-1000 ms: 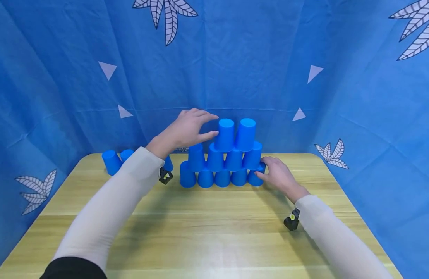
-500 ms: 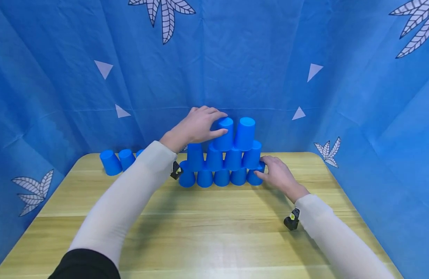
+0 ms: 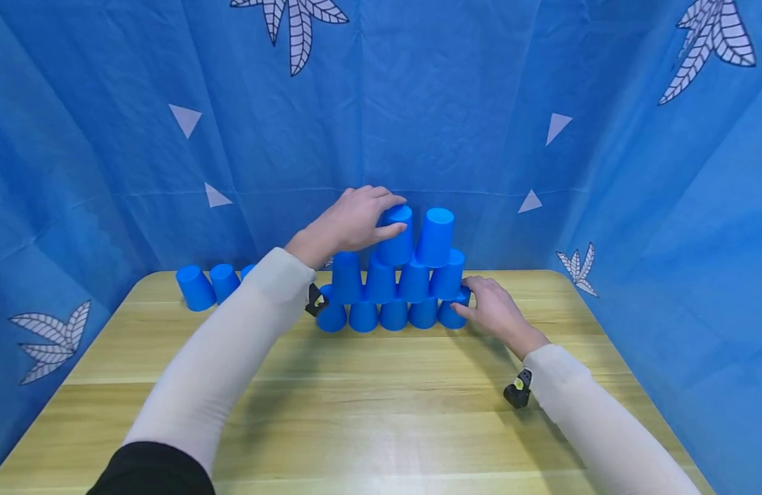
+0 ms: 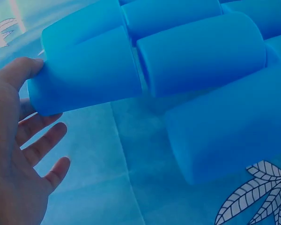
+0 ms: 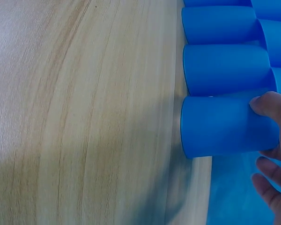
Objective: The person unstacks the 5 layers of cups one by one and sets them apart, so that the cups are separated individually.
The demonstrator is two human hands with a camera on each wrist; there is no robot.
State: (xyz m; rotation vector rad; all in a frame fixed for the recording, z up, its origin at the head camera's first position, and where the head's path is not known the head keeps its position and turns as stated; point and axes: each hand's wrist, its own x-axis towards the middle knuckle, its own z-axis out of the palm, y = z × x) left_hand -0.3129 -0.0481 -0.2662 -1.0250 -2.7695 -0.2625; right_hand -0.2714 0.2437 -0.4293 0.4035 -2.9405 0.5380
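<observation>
Blue cups stand upside down in a pyramid (image 3: 396,292) at the back of the wooden table (image 3: 381,412), two of them in its top row. My left hand (image 3: 381,214) grips the top-left cup (image 3: 398,240), fingers draped over its upper end and thumb on its front. In the left wrist view one fingertip (image 4: 30,68) touches that cup (image 4: 89,70) while the other fingers spread behind it. My right hand (image 3: 474,302) holds the bottom-right cup (image 3: 450,315). The right wrist view shows the thumb (image 5: 267,105) on this cup (image 5: 225,126).
Three spare blue cups (image 3: 195,287) stand at the table's back left corner. A blue patterned cloth (image 3: 480,103) walls in the back and both sides. The other top cup (image 3: 435,237) stands untouched beside my left hand.
My left hand moved right from beside the pyramid onto the top-left cup, which has shifted slightly left and tilted. The right hand stayed on the bottom-right cup.
</observation>
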